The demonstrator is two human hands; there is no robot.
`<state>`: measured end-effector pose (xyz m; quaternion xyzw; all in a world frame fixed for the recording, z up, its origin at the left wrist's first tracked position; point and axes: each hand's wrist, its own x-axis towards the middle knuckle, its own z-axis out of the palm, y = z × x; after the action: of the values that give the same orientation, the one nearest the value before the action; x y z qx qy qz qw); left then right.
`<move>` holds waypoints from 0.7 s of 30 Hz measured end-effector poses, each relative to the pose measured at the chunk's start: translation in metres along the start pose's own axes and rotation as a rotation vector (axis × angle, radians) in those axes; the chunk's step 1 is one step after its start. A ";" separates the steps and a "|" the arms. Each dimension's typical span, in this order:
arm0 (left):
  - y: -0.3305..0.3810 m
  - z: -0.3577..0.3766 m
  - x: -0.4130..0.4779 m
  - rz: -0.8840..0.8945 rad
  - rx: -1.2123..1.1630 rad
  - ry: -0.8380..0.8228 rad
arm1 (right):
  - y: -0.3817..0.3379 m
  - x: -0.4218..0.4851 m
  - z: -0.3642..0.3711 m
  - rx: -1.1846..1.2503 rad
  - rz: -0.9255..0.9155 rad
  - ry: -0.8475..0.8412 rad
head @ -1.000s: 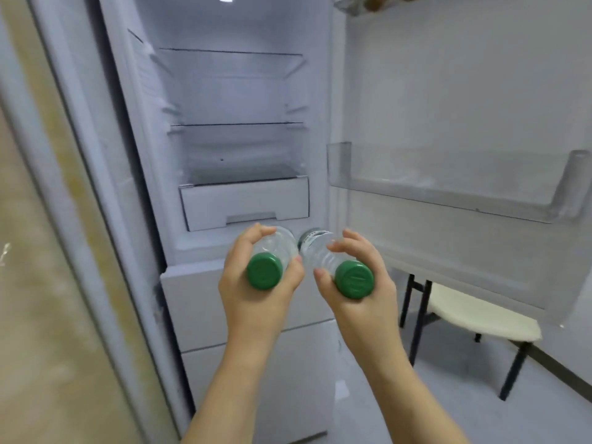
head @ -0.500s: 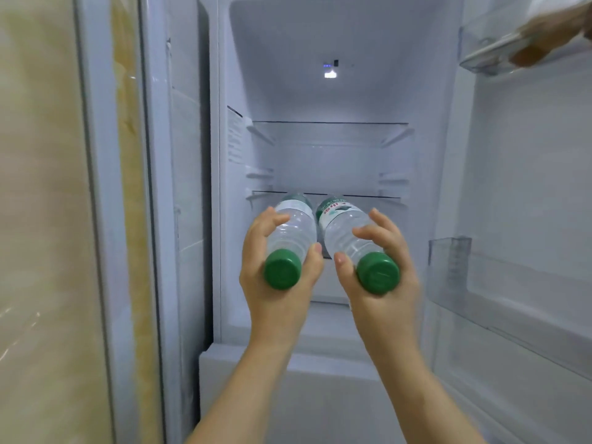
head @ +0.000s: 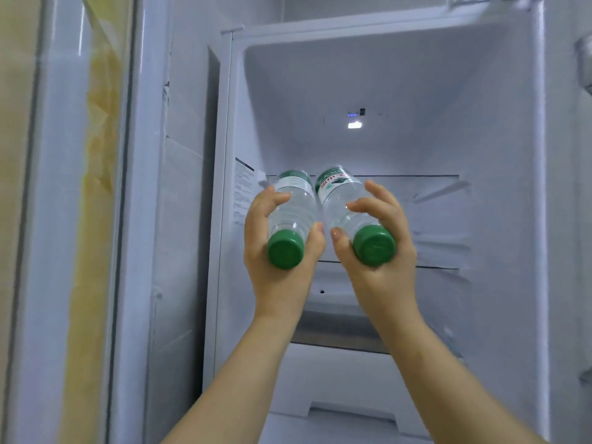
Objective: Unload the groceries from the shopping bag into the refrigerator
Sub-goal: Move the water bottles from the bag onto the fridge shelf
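Two clear water bottles with green caps point base-first into the open refrigerator. My left hand grips the left bottle near its neck. My right hand grips the right bottle the same way. The two bottles lie side by side, almost touching, caps toward me, their bases level with the upper glass shelf. The shopping bag is out of view.
A second glass shelf and a white drawer sit lower in the compartment. The interior light glows on the back wall. A beige wall flanks the left side; a door bin edge shows at the far right.
Both hands have lifted the bottles higher and further into the compartment, from near the drawer up to the upper shelf. The view has tilted up and moved closer.
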<state>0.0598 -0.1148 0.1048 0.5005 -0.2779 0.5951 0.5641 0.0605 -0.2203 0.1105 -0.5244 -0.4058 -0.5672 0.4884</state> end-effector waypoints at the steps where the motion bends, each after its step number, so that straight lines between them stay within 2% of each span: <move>1: -0.012 0.003 0.010 0.013 -0.002 -0.004 | 0.011 0.007 0.006 -0.006 -0.015 0.002; 9: -0.095 0.027 0.075 0.118 -0.036 -0.051 | 0.090 0.052 0.046 -0.048 -0.095 0.018; 16: -0.133 0.048 0.114 0.133 0.010 -0.061 | 0.131 0.086 0.058 -0.028 -0.019 -0.002; 21: -0.146 0.061 0.132 0.068 0.052 -0.099 | 0.153 0.108 0.059 -0.020 0.057 -0.040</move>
<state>0.2339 -0.0871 0.2116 0.5342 -0.3068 0.5952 0.5159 0.2249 -0.2062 0.2167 -0.5518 -0.3945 -0.5465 0.4911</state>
